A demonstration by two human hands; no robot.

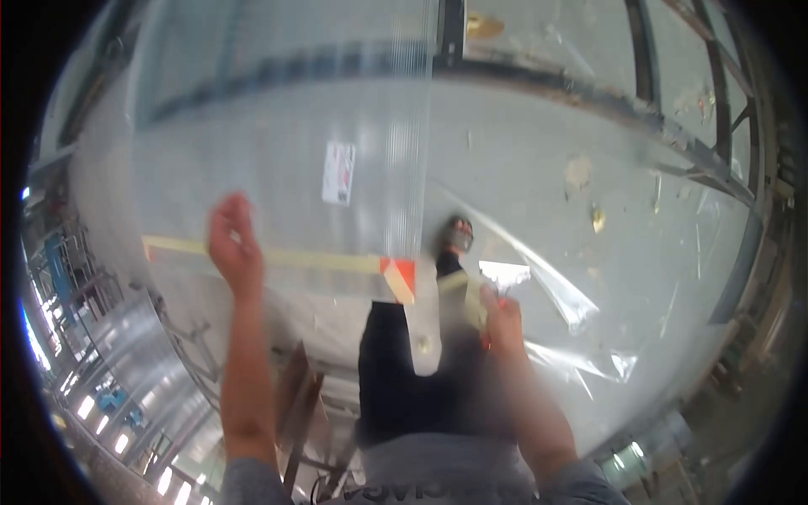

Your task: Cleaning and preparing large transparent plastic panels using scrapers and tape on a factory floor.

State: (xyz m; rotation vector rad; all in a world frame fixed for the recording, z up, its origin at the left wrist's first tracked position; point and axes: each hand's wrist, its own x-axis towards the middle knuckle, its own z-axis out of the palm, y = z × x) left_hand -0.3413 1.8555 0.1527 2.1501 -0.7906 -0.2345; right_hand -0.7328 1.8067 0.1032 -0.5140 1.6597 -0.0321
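Note:
A translucent ribbed plastic sheet [278, 160] stretches away in front of me, with a white printed label [339, 172] on it. Pale yellow tape [311, 260] runs along its near edge to a red patch [404, 269] at the near right corner, where a short tape piece lies slantwise. My left hand [234, 240] is over the sheet's near left part, fingers curled together; whether anything is in them is hidden by blur. Beside my right leg, my right hand [503, 321] is closed round a blurred pale yellow roll of tape [475, 305], with red bits showing at the fingers.
Crumpled clear film [581, 313] lies on the grey floor [539, 177] to the right of my sandalled foot [459, 234]. Dark metal frame bars [581, 93] cross the far side. Brown metal pieces [300, 404] stand at the lower left, near shiny sheets [156, 379].

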